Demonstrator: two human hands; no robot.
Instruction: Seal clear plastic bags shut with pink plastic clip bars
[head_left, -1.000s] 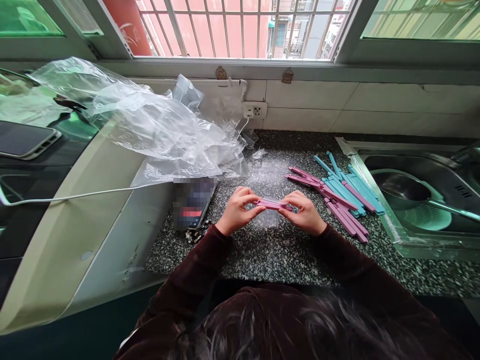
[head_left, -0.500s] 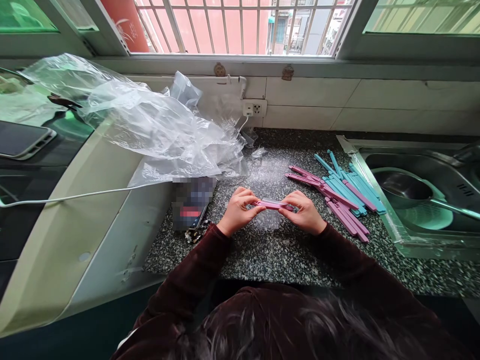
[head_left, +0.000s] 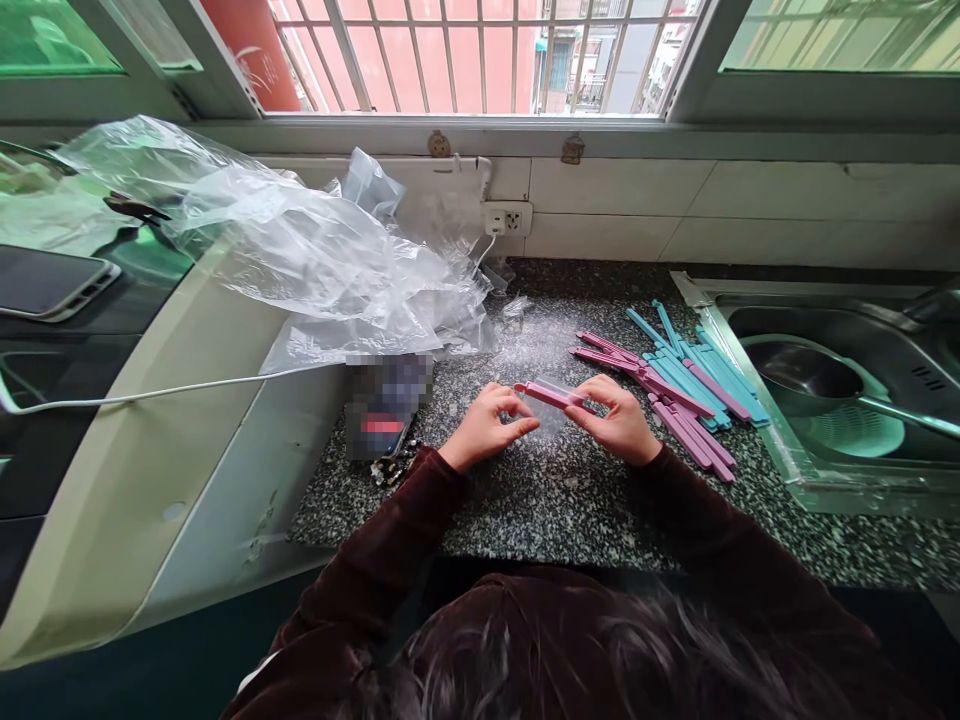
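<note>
Over the middle of the counter, my right hand pinches the right end of a pink bag clip. A small piece of clear plastic film shows along the clip, partly hidden by it. My left hand is beside the clip's other end, thumb and fingers apart. Whether a fingertip touches that end, I cannot tell. To the right lies a loose pile of pink clips and teal clips, several of each colour.
A crumpled clear plastic bag spreads across the back left. Near my left hand lies a phone, partly blurred. A white cable runs from the wall socket to the left. The sink at right holds a pan.
My left thumb and fingers have parted from the clip's left end. The clip has tilted, its left end now higher, and my right hand still holds it.
</note>
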